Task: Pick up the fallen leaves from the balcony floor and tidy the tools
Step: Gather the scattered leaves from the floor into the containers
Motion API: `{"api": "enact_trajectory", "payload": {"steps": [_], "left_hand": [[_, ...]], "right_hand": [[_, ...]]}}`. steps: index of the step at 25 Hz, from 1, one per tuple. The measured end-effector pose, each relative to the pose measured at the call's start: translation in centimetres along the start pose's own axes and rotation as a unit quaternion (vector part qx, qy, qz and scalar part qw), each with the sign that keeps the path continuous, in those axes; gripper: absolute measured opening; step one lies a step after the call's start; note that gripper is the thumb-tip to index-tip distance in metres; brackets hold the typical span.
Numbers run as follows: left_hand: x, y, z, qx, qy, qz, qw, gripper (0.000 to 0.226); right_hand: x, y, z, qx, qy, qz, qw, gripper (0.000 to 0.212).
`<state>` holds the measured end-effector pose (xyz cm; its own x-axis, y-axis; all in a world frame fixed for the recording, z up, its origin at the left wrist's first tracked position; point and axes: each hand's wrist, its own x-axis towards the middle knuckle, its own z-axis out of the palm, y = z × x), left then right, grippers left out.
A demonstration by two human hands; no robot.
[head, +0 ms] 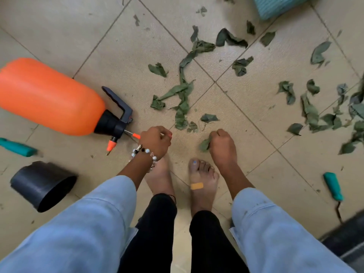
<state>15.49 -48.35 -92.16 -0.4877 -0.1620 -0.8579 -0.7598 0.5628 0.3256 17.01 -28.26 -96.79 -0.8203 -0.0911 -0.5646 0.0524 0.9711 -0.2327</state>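
Observation:
Wilted green leaves (182,95) lie scattered over the beige floor tiles, thickest in the middle and at the right (323,117). My right hand (222,143) hangs low over the floor, closed around a green leaf (204,144) that sticks out on its left side. My left hand (155,140), with a bead bracelet at the wrist, is curled into a fist beside the sprayer's nozzle; nothing shows in it. An orange pressure sprayer (49,97) lies on its side at the left.
A black plastic pot (42,185) lies tipped at lower left. One teal-handled tool (17,147) rests at the left edge, another (333,186) at the right. A teal basket (275,5) stands at the top right. My bare feet (202,181) stand below the hands.

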Motion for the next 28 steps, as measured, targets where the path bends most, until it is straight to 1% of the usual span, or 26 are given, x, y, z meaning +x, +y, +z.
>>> {"api": "enact_trajectory", "payload": {"steps": [2, 4, 6, 8, 9, 10, 11, 12, 13, 14, 15, 16, 17, 18, 19, 20, 21, 22, 23, 24, 25, 26, 27, 28], "left_hand": [[-0.2, -0.4, 0.1, -0.029, 0.01, -0.018, 0.999, 0.016], [-0.5, -0.4, 0.2, -0.042, 0.003, -0.024, 0.999, 0.015], [-0.6, -0.5, 0.4, -0.056, -0.004, -0.035, 0.998, 0.014], [-0.5, -0.5, 0.5, -0.095, -0.003, -0.053, 0.994, 0.015], [-0.6, -0.4, 0.5, -0.127, -0.006, -0.065, 0.99, 0.015], [-0.8, -0.1, 0.4, -0.166, -0.013, -0.079, 0.983, 0.016], [-1.2, 0.1, 0.4, -0.211, -0.025, -0.093, 0.973, 0.02], [-1.8, 0.5, 0.4, -0.251, -0.045, -0.108, 0.961, 0.025], [-2.6, 1.1, 0.5, -0.282, -0.075, -0.123, 0.948, 0.031], [-3.2, 1.7, 0.7, -0.321, -0.107, -0.137, 0.931, 0.038], [-3.6, 2.2, 1.0, -0.378, -0.125, -0.154, 0.904, 0.045], [-4.1, 2.9, 1.6, -0.447, -0.122, -0.177, 0.868, 0.05], [-4.2, 3.1, 2.1, -0.506, -0.098, -0.203, 0.833, 0.051], [-4.2, 3.3, 2.5, -0.536, -0.051, -0.232, 0.81, 0.051], [-4.0, 3.1, 2.9, -0.522, 0.003, -0.251, 0.815, 0.049], [-3.8, 2.6, 3.0, -0.487, 0.052, -0.259, 0.833, 0.044], [-3.5, 2.1, 2.8, -0.468, 0.086, -0.256, 0.841, 0.038], [-3.3, 1.6, 2.3, -0.481, 0.104, -0.255, 0.833, 0.034], [-3.1, 1.3, 1.7, -0.509, 0.103, -0.254, 0.816, 0.032], [-2.9, 1.0, 1.1, -0.526, 0.095, -0.252, 0.807, 0.033], [-2.7, 0.6, 0.7, -0.53, 0.085, -0.247, 0.807, 0.034], [-2.6, 0.6, 0.4, -0.529, 0.071, -0.241, 0.811, 0.034], [-2.5, 0.4, 0.2, -0.528, 0.06, -0.229, 0.816, 0.032], [-2.6, 0.3, 0.3, -0.527, 0.054, -0.216, 0.82, 0.029]], "right_hand": [[-0.1, -0.7, -0.9, 0.064, 0.049, 0.021, 0.996, 0.01], [0.7, -1.5, -2.0, 0.091, 0.083, 0.001, 0.992, 0.005], [1.7, -2.1, -2.0, 0.054, 0.058, -0.057, 0.995, 0.006], [2.9, -2.2, -1.2, -0.01, 0.053, -0.11, 0.992, 0.02], [3.4, -2.1, -1.0, -0.017, 0.059, -0.109, 0.992, 0.022], [3.7, -2.2, -1.2, 0.0, 0.042, -0.082, 0.996, 0.02], [3.6, -2.3, -1.5, 0.044, 0.042, -0.04, 0.997, 0.015], [3.2, -2.6, -1.8, 0.122, 0.05, 0.013, 0.991, 0.013], [2.2, -3.5, -2.4, 0.221, 0.064, 0.057, 0.971, 0.013], [1.0, -4.6, -3.0, 0.303, 0.078, 0.072, 0.947, 0.016], [-0.4, -5.9, -3.5, 0.347, 0.076, 0.056, 0.933, 0.019], [-2.0, -7.1, -3.9, 0.353, 0.058, 0.016, 0.934, 0.019], [-3.4, -7.9, -4.3, 0.334, 0.027, -0.045, 0.941, 0.018], [-4.4, -8.2, -4.7, 0.312, -0.015, -0.121, 0.942, 0.016], [-4.9, -7.9, -5.1, 0.308, -0.065, -0.193, 0.929, 0.017], [-5.0, -7.1, -5.7, 0.341, -0.12, -0.227, 0.904, 0.019], [-4.8, -6.0, -6.2, 0.41, -0.162, -0.2, 0.875, 0.022], [-4.4, -4.9, -6.4, 0.473, -0.165, -0.125, 0.856, 0.023], [-3.6, -3.6, -6.0, 0.488, -0.118, -0.027, 0.864, 0.02], [-2.7, -2.4, -5.0, 0.439, -0.05, 0.058, 0.895, 0.017], [-2.0, -1.5, -3.8, 0.333, -0.008, 0.103, 0.937, 0.02], [-1.6, -1.0, -2.5, 0.222, -0.014, 0.11, 0.969, 0.026], [-1.3, -0.9, -1.0, 0.124, -0.042, 0.086, 0.988, 0.03], [-1.3, -1.2, 0.6, 0.051, -0.068, 0.048, 0.995, 0.03]]}}
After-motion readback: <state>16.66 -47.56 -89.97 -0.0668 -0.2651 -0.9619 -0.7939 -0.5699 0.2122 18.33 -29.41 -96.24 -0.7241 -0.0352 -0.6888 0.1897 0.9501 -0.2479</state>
